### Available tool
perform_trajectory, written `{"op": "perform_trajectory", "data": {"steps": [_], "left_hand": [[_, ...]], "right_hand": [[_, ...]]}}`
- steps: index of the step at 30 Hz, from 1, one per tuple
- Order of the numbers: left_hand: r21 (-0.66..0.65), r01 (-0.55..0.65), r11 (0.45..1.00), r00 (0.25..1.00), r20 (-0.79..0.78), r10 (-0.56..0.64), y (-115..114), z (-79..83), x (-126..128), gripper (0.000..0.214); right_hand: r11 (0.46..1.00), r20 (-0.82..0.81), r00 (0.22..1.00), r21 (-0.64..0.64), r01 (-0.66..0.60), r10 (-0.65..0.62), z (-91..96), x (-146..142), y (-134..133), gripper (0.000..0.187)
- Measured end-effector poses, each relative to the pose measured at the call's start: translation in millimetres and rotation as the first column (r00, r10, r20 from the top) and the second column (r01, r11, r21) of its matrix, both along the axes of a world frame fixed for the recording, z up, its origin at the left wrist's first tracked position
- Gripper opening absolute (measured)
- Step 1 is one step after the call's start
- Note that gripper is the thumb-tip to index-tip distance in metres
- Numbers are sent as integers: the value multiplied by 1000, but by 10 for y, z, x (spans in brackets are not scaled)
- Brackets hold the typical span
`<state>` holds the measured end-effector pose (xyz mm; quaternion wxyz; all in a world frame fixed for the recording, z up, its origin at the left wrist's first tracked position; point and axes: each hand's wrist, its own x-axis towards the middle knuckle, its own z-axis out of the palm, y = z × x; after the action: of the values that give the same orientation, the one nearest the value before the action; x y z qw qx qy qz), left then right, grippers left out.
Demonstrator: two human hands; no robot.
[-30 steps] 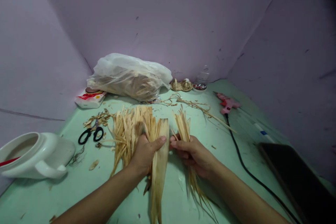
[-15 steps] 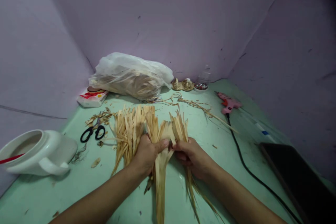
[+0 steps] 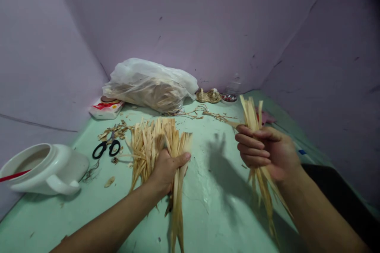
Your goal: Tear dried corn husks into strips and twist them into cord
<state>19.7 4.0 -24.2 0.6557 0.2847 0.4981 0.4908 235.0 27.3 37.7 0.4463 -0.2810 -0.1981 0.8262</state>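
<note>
My left hand (image 3: 168, 170) is closed around a bundle of dried, straw-coloured husk strips (image 3: 178, 144), its thumb pressed over the front. The lower ends of that bundle hang toward me. Just left of it, a wider heap of similar strips (image 3: 145, 142) lies on the table, partly behind my hand. Raised at the right, my right hand (image 3: 267, 152) grips a smaller bunch of dried husk strips (image 3: 252, 114); short ends stick up above the fist and longer ones trail below.
Scissors (image 3: 107, 146) lie among scraps at left, near a white jug (image 3: 62, 170) on its side. A plastic bag (image 3: 148, 83) rests against the wall. A pink glue gun (image 3: 267, 118) is partly hidden behind my right hand; a dark flat object (image 3: 335, 193) lies at right.
My right hand has moved right and up, away from my left hand, carrying its bunch of strips off the table. My left hand keeps its hold in nearly the same place.
</note>
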Motion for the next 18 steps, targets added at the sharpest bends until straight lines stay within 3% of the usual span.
{"op": "perform_trajectory", "data": {"steps": [3,7,13,18], "left_hand": [[3,6,1000,1000,30,-6,-19,-2,-2,30],[-15,2,1000,1000,19,-1,-40,5,14,26],[31,52,998,996,73,-54,-44,18,41,30],[21,44,999,998,37,-45,-41,8,38,38]], "right_hand": [[999,234,972,-35,8,0,-76,-135,-42,19],[994,502,859,-50,-92,105,-285,-519,-166,33],[990,646,759,36,-139,83,-418,-794,-287,30],[994,665,747,56,-90,30,-490,-797,-298,27]]}}
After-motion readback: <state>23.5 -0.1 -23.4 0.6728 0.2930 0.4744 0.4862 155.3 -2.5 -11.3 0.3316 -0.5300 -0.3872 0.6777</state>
